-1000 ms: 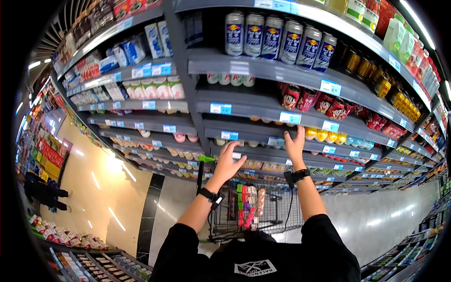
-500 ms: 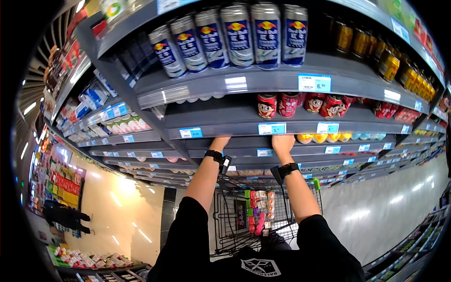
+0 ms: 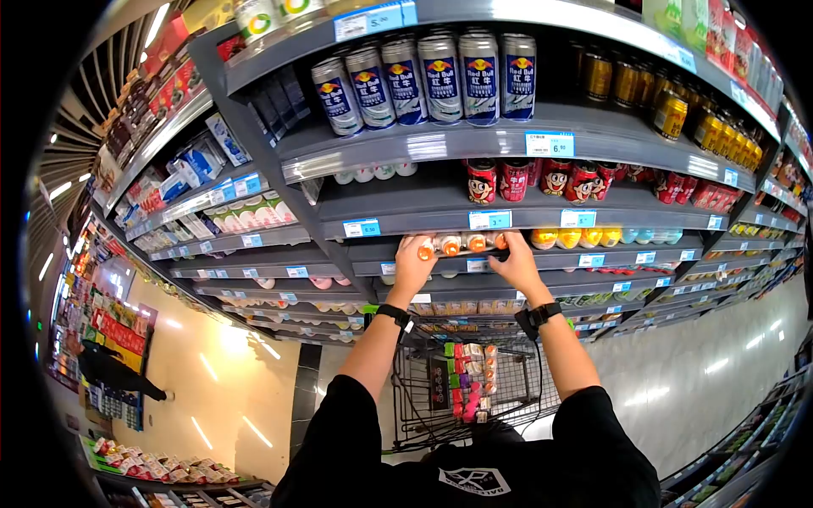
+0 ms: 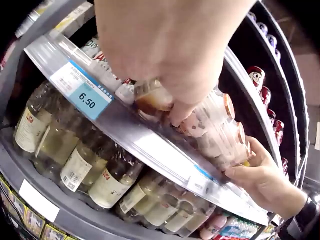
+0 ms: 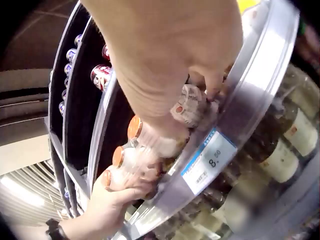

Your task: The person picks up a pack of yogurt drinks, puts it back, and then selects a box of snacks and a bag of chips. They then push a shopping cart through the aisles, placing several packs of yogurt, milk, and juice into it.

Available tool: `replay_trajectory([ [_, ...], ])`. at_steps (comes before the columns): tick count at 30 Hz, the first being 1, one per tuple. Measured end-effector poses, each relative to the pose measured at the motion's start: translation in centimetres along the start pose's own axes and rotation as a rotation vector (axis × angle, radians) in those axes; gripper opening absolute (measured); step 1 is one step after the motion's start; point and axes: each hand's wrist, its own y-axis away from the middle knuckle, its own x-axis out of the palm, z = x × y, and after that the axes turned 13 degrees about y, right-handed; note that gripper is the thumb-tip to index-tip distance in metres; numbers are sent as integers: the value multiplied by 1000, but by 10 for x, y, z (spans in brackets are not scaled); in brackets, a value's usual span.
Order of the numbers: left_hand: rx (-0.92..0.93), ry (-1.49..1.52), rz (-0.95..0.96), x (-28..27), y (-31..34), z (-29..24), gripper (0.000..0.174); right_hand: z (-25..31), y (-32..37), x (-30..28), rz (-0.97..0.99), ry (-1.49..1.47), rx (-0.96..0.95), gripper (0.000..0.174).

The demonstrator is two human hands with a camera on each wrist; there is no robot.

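A row of several orange-capped bottles point(image 3: 450, 245) lies at the front edge of a shelf, caps facing out. At the row's left end my left hand point(image 3: 413, 269) grips the outermost bottle, fingers curled around it; my right hand point(image 3: 518, 269) holds the right end. In the left wrist view the clear-sided bottles point(image 4: 212, 130) span between my left hand point(image 4: 160, 55) and my right hand point(image 4: 257, 175). The right wrist view shows the bottles point(image 5: 137, 165) between my right hand point(image 5: 170, 65) and my left hand point(image 5: 107, 207). Some fingertips are hidden behind them.
Above are red cans point(image 3: 481, 182) and tall Red Bull cans point(image 3: 443, 80); yellow-topped items point(image 3: 567, 238) stand just right of my right hand. Pale-yellow bottles point(image 4: 107, 187) fill the shelf beneath. A cart point(image 3: 508, 381) holding packages stands below my arms. A person point(image 3: 114, 368) is at the far left.
My hands first reached forward into the shelf, then came back towards its edge with the orange-capped bottles between them. The camera view has shifted along the shelves.
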Motion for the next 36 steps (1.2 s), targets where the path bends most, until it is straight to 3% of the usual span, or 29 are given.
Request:
replay_trajectory([
  [1,8,9,-12,-6,4,-17,40,10,4,-7,-19,-5,-49,48],
  [3,266,-102,-21,-17,21,-37,40,27,16,-17,0,-19,-51,46],
  [6,338,-161,-20,-33,65,-64,37,43,47,-15,-18,-96,56,42],
  [8,415,-185,-4,-48,97,-93,37,55,80,-14,-54,13,-32,42],
  [10,303,-114,14,-58,140,-119,34,85,113,-23,-118,179,-200,45],
  [11,212,-72,35,-61,164,-128,33,98,135,-25,-41,367,-249,49],
  [13,99,1,103,-65,209,-147,29,120,181,-17,86,385,-386,51],
  [14,54,-1,182,-68,231,-146,29,118,207,0,114,251,-397,49],
  [17,-122,108,456,-79,282,-140,34,115,294,21,385,10,-102,48],
  [19,-394,211,622,-89,302,-139,53,112,332,24,466,89,-57,48],
  [22,-403,-57,664,-105,323,-124,72,92,369,32,498,147,90,46],
  [26,-501,-216,596,-135,360,-71,69,56,379,34,457,252,409,47],
  [28,-468,-388,412,-146,385,-39,76,35,373,33,435,208,618,46],
  [29,-483,-391,416,-147,395,-24,76,11,380,41,407,175,693,46],
  [31,-629,-354,163,-147,415,7,83,-27,387,62,303,191,830,46],
  [33,-636,-388,154,-142,417,22,88,-54,382,67,340,94,1042,47],
  [35,-1007,-143,-20,-128,419,33,87,-85,385,86,295,156,1103,45],
  [36,-949,-268,-38,-122,417,38,78,-101,389,97,307,153,1109,45],
])
